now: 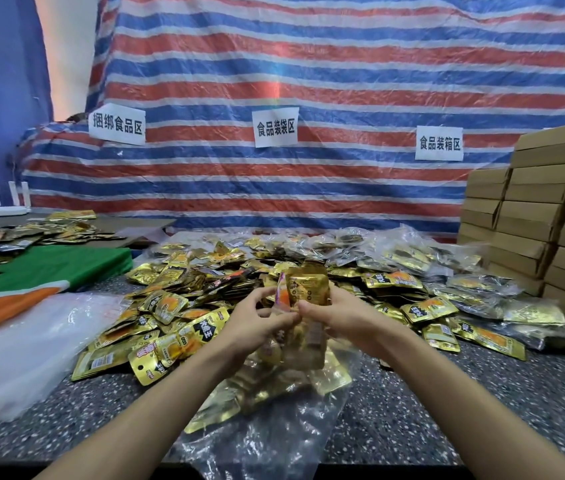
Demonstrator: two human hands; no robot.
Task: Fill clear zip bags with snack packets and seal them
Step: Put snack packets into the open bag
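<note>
a crinkled red, white and blue striped tarp (309, 81) backs the upper frame, and below it the speckled stone table (482, 410) carries flat stacked cardboard boxes (544, 209) at the right edge and a wide heap of glossy gold foil packets (184, 306) across the middle, seemingly spread loose for easy picking. at lower centre a limp clear zip bag (274, 427), already part filled, lies with its mouth raised toward the hands. the right hand (340, 320) grasps an upright bundle of packets (309, 285) at centre, while the left hand (257, 323) appears to pinch the bag's thin film beside it, likely holding the mouth apart so the bundle can go in.
</note>
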